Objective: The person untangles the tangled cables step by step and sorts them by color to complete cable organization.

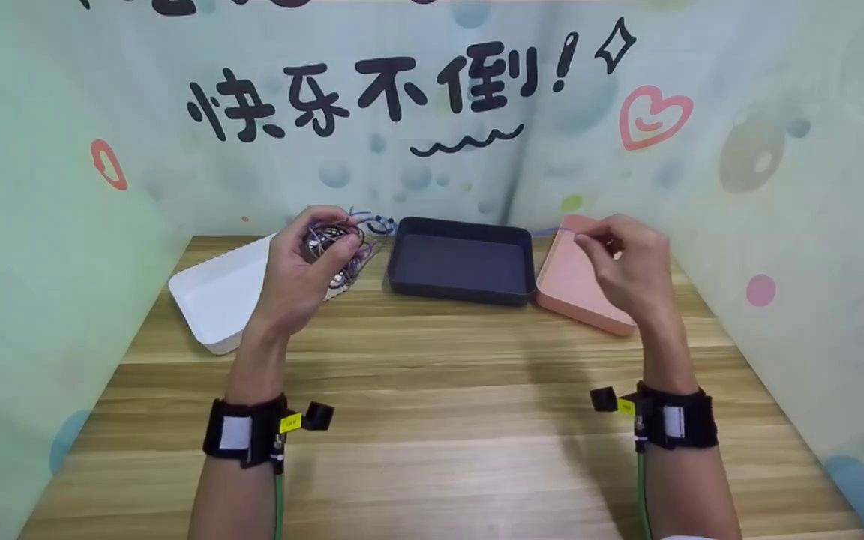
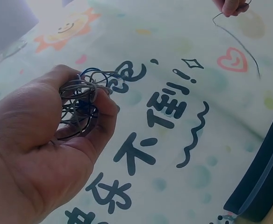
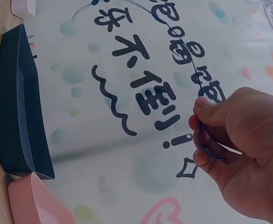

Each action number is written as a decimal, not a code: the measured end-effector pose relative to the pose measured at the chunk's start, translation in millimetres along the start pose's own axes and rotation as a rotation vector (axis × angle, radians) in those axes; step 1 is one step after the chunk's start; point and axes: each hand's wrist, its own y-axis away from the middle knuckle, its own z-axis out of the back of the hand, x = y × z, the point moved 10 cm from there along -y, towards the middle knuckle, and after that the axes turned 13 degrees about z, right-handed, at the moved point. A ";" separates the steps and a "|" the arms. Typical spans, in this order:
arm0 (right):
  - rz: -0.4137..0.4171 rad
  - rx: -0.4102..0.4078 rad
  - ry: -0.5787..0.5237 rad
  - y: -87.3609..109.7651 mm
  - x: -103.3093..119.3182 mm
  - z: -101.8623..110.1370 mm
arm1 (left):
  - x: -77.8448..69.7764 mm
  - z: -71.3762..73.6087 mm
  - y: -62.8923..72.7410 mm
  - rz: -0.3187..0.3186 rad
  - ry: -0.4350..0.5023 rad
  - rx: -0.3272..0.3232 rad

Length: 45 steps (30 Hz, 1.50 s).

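In the head view, my left hand (image 1: 289,281) grips a tangled bundle of thin wires (image 1: 332,238), raised near the white tray's right end. Grey and dark blue strands of that wire bundle (image 2: 82,100) loop out between thumb and fingers in the left wrist view. My right hand (image 1: 631,259), above the pink tray, pinches a single thin blue wire (image 1: 552,229) between thumb and fingertips. The right wrist view has the short end of this blue wire (image 3: 206,151) curving past the fingers, while its longer part runs up and away to the left.
A white tray (image 1: 211,292), a black tray (image 1: 462,297) and a pink tray (image 1: 586,316) stand in a row along the back of the wooden table (image 1: 432,420). Printed cloth (image 1: 432,180) hangs behind them. Each wrist wears a black strap (image 1: 248,431) with a green cable.
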 end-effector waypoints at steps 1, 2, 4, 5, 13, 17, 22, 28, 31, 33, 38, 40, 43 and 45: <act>-0.056 -0.006 -0.009 2.0 -8.4 3.6 | 0.4 0.5 -0.7 0.002 0.003 0.000; -0.107 -0.017 -0.014 4.2 -16.1 7.7 | 0.7 0.6 -1.1 0.003 -0.002 0.000; -0.196 -0.045 -0.021 8.8 -30.6 15.9 | 1.5 0.7 -1.7 0.006 -0.008 -0.001; -0.232 -0.060 -0.019 11.2 -37.1 20.1 | 2.1 0.9 -2.0 0.009 -0.007 -0.002; -0.467 -0.019 0.113 27.0 -98.1 34.9 | 5.0 5.1 -2.5 0.029 0.003 -0.026; -0.526 0.053 0.172 30.1 -129.3 30.1 | 7.5 4.5 -3.8 0.036 0.018 -0.020; -0.519 0.161 0.214 33.4 -155.8 9.3 | 10.0 3.7 -4.2 0.047 0.019 -0.020; -0.441 0.281 0.273 38.6 -167.9 -20.7 | 12.9 -0.8 -5.4 0.060 0.003 -0.007; -0.419 0.365 0.261 43.4 -169.8 -37.5 | 13.6 -2.7 -5.7 0.061 -0.001 -0.005; -0.410 0.423 0.249 47.0 -170.4 -47.1 | 13.8 -4.0 -5.7 0.062 -0.003 -0.003; -0.441 0.574 0.221 60.1 -174.4 -62.7 | 14.1 -9.7 -5.9 0.064 0.003 0.018; -0.452 0.600 0.210 62.8 -173.5 -64.2 | 14.2 -11.5 -5.7 0.064 0.008 0.024; -0.417 0.545 0.162 56.5 -164.2 -62.2 | 13.3 -13.3 -5.3 0.054 0.011 0.031; -0.368 0.472 0.107 47.8 -152.2 -60.5 | 12.8 -14.2 -5.0 0.047 0.018 0.035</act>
